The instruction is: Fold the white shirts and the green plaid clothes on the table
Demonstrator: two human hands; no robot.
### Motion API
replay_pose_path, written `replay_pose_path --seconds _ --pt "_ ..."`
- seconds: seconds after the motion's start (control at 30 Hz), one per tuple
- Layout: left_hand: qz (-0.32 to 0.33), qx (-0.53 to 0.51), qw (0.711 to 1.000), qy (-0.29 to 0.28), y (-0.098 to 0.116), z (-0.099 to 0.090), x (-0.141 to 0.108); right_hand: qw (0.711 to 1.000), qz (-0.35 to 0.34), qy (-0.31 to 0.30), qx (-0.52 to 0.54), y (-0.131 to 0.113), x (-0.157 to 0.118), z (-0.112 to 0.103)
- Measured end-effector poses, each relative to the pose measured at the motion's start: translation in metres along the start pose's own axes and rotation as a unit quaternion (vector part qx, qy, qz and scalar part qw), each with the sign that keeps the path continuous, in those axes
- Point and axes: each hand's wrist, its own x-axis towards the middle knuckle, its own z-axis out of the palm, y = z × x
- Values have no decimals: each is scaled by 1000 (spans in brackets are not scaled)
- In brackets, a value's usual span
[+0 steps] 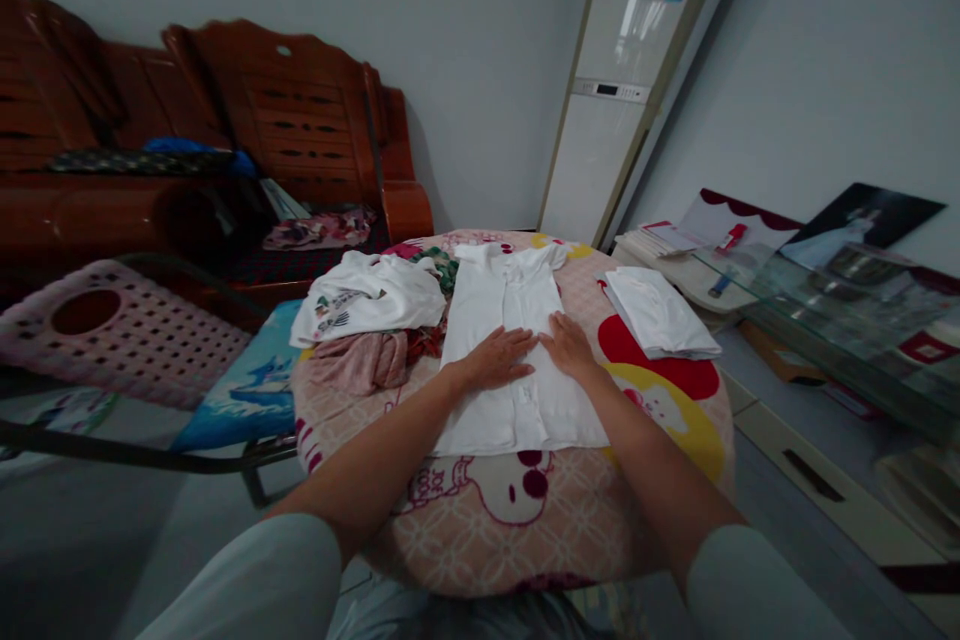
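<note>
A white short-sleeved shirt (491,420) is spread out on a round table (585,520) covered with a pink patterned cloth. Its collar end points away from me, and a buttoned front runs down the middle. My left hand (499,358) lies flat on the shirt near its centre. Beside it, my right hand (568,345) rests on the shirt's right half, fingers stretched out. To the left sits a loose pile with a white printed garment (367,290) and a dusty-pink garment (360,363). A folded white garment (660,310) lies at the right.
A pink woven chair (150,320) with a blue cushion (247,380) stands left of the table. Behind are a carved wooden sofa (292,110) and a tall white air conditioner (615,90). A glass-topped cabinet (840,320) runs along the right.
</note>
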Motion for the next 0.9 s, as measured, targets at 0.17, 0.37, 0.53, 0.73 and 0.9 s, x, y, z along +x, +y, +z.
replay_pose_path --seconds 0.17,0.37,0.53,0.73,0.9 --pt "1 -24 1000 5 -2 2 1 999 19 -18 -19 6 24 7" --pt "0 -27 1000 9 -2 2 -1 997 67 -28 -14 6 35 3" --pt "-1 -14 1000 12 -1 1 -1 999 44 -14 -5 5 21 4" --pt "-5 -27 1000 0 -1 1 1 1000 0 14 -9 8 -13 8" --pt "-11 -35 999 2 -2 2 1 1000 -16 -13 6 6 -53 0"
